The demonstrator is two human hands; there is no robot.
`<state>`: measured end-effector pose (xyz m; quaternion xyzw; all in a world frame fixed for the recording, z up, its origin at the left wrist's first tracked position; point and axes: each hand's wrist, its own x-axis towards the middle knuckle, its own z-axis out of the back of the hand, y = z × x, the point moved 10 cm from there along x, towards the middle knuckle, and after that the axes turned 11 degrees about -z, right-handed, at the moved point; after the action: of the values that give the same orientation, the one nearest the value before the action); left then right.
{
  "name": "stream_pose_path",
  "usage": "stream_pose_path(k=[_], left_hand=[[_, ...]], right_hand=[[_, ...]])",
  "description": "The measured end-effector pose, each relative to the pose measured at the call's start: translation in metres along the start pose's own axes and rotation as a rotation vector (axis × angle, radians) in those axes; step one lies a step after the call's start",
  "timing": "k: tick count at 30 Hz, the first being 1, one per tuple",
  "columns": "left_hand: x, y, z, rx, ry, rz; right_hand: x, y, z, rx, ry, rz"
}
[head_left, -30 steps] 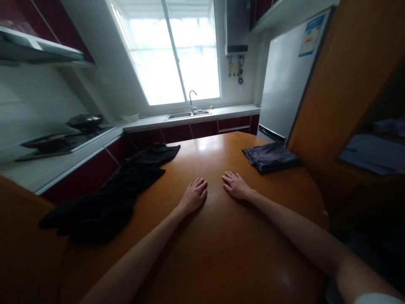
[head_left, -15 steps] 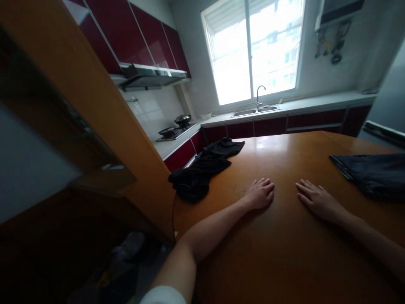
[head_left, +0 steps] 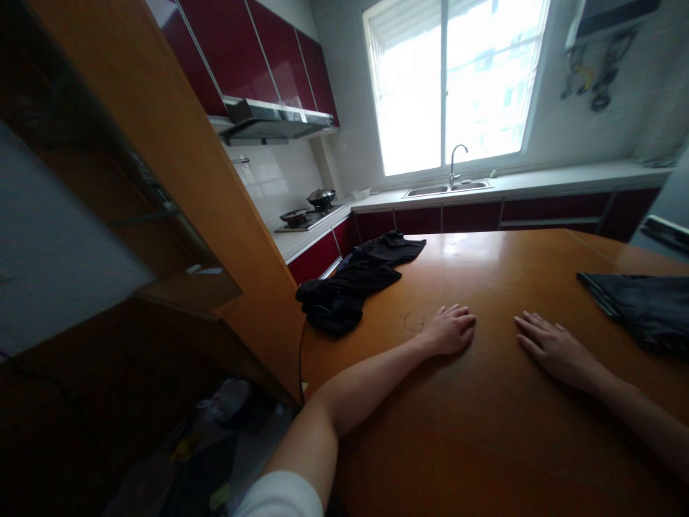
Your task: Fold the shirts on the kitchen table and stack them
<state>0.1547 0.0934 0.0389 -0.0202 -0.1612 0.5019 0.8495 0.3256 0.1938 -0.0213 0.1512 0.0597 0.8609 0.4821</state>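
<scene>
My left hand (head_left: 450,331) lies palm down on the brown wooden table (head_left: 463,416), fingers a little spread and nothing held. To its right, my right hand (head_left: 557,350) also rests flat on the wood, its thumb apart from the fingers. A gap of bare wood separates the two hands. Black crumpled clothing (head_left: 358,283) lies along the table's left edge, beyond my left hand. A dark grey folded garment (head_left: 646,305) sits at the right side, past my right hand. Neither hand touches the clothing.
An orange wooden cabinet frame (head_left: 177,187) stands at the left, close to the table edge. Behind the table are a counter with a sink (head_left: 449,189), and a stove (head_left: 309,219) with two pans. Bags (head_left: 229,402) lie on the floor at lower left.
The whole view has shifted slightly, so table, clothing and hands appear a little further right. Both hands keep their places on the table.
</scene>
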Motion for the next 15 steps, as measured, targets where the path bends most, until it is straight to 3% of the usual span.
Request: stream_pose_path(k=[4,6,10,15], left_hand=[[0.003,0.002,0.007,0.011,-0.039,-0.059],[0.003,0.013,0.014,0.038,-0.059,-0.022],[-0.008,0.062,0.037,0.165,-0.117,0.237],[-0.052,0.128,0.086,0.307,-0.242,0.566]], right_hand=[[0.001,-0.001,0.000,-0.008,0.009,0.006],[0.000,-0.001,0.001,-0.008,0.004,0.006],[-0.001,-0.001,0.003,0.000,-0.005,0.009],[-0.002,0.001,0.004,-0.017,0.008,0.004]])
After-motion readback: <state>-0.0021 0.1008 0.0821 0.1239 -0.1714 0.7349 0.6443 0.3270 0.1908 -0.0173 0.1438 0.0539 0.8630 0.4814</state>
